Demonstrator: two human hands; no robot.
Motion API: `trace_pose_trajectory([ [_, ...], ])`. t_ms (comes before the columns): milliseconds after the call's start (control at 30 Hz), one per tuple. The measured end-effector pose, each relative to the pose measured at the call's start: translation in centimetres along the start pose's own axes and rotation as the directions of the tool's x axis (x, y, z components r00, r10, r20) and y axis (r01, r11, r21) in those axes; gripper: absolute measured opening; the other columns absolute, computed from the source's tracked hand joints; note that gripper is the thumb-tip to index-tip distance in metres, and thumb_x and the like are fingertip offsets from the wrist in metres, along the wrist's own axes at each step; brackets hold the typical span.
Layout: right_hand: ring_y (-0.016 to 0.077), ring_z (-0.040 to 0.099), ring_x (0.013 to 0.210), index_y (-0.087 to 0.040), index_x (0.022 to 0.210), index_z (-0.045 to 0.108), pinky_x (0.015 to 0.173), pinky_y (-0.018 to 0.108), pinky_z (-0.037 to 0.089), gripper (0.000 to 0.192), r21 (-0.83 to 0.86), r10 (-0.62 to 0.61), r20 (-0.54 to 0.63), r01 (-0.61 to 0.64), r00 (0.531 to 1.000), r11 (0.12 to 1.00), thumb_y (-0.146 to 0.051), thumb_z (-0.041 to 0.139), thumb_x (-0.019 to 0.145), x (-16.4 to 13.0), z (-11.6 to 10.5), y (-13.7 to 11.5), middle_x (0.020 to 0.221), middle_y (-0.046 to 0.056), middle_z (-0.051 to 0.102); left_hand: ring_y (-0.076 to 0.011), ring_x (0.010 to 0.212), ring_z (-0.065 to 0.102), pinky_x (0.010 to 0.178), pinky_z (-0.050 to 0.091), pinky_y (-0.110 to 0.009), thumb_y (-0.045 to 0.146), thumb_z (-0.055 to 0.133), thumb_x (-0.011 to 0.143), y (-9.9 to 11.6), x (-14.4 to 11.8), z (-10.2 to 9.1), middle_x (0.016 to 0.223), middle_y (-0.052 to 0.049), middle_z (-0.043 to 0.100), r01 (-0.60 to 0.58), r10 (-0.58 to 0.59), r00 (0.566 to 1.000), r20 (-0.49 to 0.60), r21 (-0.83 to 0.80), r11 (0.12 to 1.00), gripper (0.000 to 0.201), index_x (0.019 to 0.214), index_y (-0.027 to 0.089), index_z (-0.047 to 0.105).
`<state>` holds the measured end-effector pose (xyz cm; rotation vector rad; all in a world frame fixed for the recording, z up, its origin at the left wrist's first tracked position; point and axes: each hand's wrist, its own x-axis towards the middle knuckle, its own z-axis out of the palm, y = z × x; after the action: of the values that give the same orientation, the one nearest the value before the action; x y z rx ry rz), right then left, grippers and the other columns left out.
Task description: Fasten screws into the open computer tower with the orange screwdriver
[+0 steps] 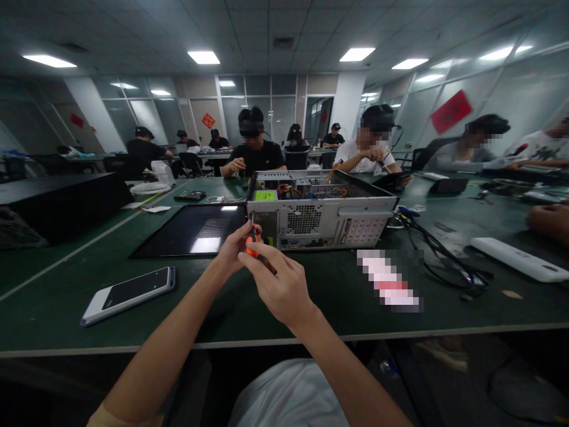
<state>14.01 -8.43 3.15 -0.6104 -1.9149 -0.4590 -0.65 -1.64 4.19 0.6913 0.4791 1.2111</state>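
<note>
At the near side of the worktop (53, 296), right hand (282, 284) has fingers pinched in on the butt end of a screwdriver (252, 240), orange and black handle; left hand (232, 249) closes narrow around the same tool farther up, thumb and fingers by the shaft; screwdriver stands in front of the left end of the case's rear face, shaft pointing at the metal; whether the tip sits in a screw, can't tell. Tool looks light and stiff, handle probably grippy plastic; best hold is the thick handle, with a light guide near the shaft.

Just beyond, computer case (317, 207) lies on its side, open side up; looks heavy and rigid, sheet-metal edges likely sharp; take it under both ends, not by the rim or wiring; inside, a block with a lime-green label (265, 195) in the near left corner, loose-looking coloured wires (326, 190) across the middle; deeper contents too dark to name. Left of it, glossy black panel (191, 231) flat on the worktop; looks thin, smooth, easily scratched, so edges are the safer hold; a bundle of black cables (448, 255), soft and floppy, lies to the right of the case; past the case, a person in black (267, 155) sits facing this way.
</note>
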Motion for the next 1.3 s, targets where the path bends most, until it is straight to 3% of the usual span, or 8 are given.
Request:
trace_pose_trajectory([
  [167, 0.0095, 0.062, 0.068, -0.02, 0.096, 0.067, 0.063, 0.021, 0.046, 0.014, 0.039, 0.153, -0.06, -0.151, 0.986, 0.988, -0.029, 0.057, 0.097, 0.5, 0.4, -0.4, 0.09, 0.004, 0.068, -0.0114, 0.045, 0.054, 0.044, 0.046, -0.022, 0.033, 0.059, 0.08, 0.3, -0.3, -0.1, 0.058, 0.0, 0.056, -0.008, 0.003, 0.995, 0.104, 0.04, 0.999, 0.03, 0.095, 0.008, 0.066],
  [300, 0.0107, 0.058, 0.061, -0.019, 0.081, 0.055, 0.057, 0.022, 0.042, 0.024, 0.134, 0.323, -0.016, -0.318, 0.946, 0.938, -0.039, 0.061, 0.093, 1.2, 0.6, -0.5, 0.072, 0.0, 0.062, -0.0123, 0.045, 0.053, 0.044, 0.046, -0.022, 0.026, 0.055, 0.073, 0.5, -0.4, -0.1, 0.056, 0.001, 0.055, -0.006, -0.001, 0.995, 0.099, 0.065, 0.998, 0.032, 0.097, 0.009, 0.067],
  [500, 0.0094, 0.055, 0.053, -0.021, 0.096, 0.052, 0.053, 0.02, 0.04, 0.018, 0.457, 0.563, 0.151, -0.563, 0.812, 0.689, -0.038, 0.057, 0.092, 1.8, 0.5, -0.3, 0.065, -0.006, 0.057, -0.0126, 0.044, 0.053, 0.037, 0.039, -0.021, 0.025, 0.057, 0.071, 0.4, -0.1, -0.8, 0.06, -0.003, 0.062, 0.014, -0.025, 0.993, 0.117, 0.095, 0.995, 0.026, 0.088, 0.01, 0.068],
  [667, 0.0096, 0.058, 0.053, -0.025, 0.113, 0.057, 0.054, 0.021, 0.042, 0.027, 0.598, 0.545, 0.343, -0.625, 0.765, 0.502, -0.043, 0.04, 0.102, 1.7, 0.0, 0.1, 0.065, -0.006, 0.059, -0.0094, 0.037, 0.048, 0.031, 0.029, -0.017, 0.026, 0.062, 0.074, 0.2, 0.4, -1.4, 0.056, -0.002, 0.062, 0.011, -0.026, 0.992, 0.12, 0.12, 0.993, 0.019, 0.08, 0.01, 0.068],
  [767, 0.0098, 0.055, 0.052, -0.023, 0.116, 0.057, 0.054, 0.022, 0.041, 0.026, 0.547, 0.477, 0.373, -0.604, 0.796, 0.58, -0.04, 0.046, 0.099, 1.6, -0.6, 0.3, 0.069, -0.005, 0.061, -0.0115, 0.042, 0.056, 0.036, 0.039, -0.018, 0.025, 0.063, 0.076, 0.3, 0.3, -1.3, 0.06, -0.003, 0.066, -0.003, -0.007, 0.998, 0.07, 0.148, 0.989, 0.018, 0.084, 0.01, 0.069],
  [967, 0.0154, 0.06, 0.075, -0.016, 0.112, 0.062, 0.067, 0.026, 0.046, 0.029, 0.293, 0.35, 0.204, -0.398, 0.914, 0.869, -0.032, 0.06, 0.088, 1.4, -0.9, 0.6, 0.098, 0.007, 0.066, -0.014, 0.047, 0.061, 0.046, 0.05, -0.022, 0.032, 0.063, 0.081, 0.1, 0.2, -0.8, 0.06, -0.004, 0.064, -0.013, 0.004, 0.999, 0.048, 0.176, 0.984, 0.022, 0.077, 0.011, 0.064],
  [1167, 0.0166, 0.061, 0.074, -0.014, 0.102, 0.063, 0.066, 0.026, 0.044, 0.034, 0.184, 0.386, 0.155, -0.41, 0.91, 0.893, -0.046, 0.054, 0.095, 1.3, -0.3, -0.4, 0.089, 0.007, 0.067, -0.0128, 0.047, 0.058, 0.043, 0.048, -0.023, 0.031, 0.058, 0.076, 0.6, -0.2, -0.5, 0.066, -0.003, 0.061, -0.006, -0.004, 0.995, 0.098, 0.099, 0.995, 0.023, 0.083, 0.01, 0.064],
  [1300, 0.0172, 0.062, 0.072, -0.014, 0.097, 0.061, 0.064, 0.026, 0.042, 0.034, 0.077, 0.399, 0.163, -0.415, 0.902, 0.906, -0.047, 0.05, 0.096, 1.7, -0.2, -0.9, 0.084, 0.007, 0.067, -0.0128, 0.046, 0.057, 0.042, 0.047, -0.022, 0.025, 0.056, 0.073, 0.9, -0.5, -0.1, 0.062, -0.002, 0.06, -0.024, 0.02, 0.999, 0.035, 0.104, 0.994, 0.022, 0.084, 0.01, 0.066],
])
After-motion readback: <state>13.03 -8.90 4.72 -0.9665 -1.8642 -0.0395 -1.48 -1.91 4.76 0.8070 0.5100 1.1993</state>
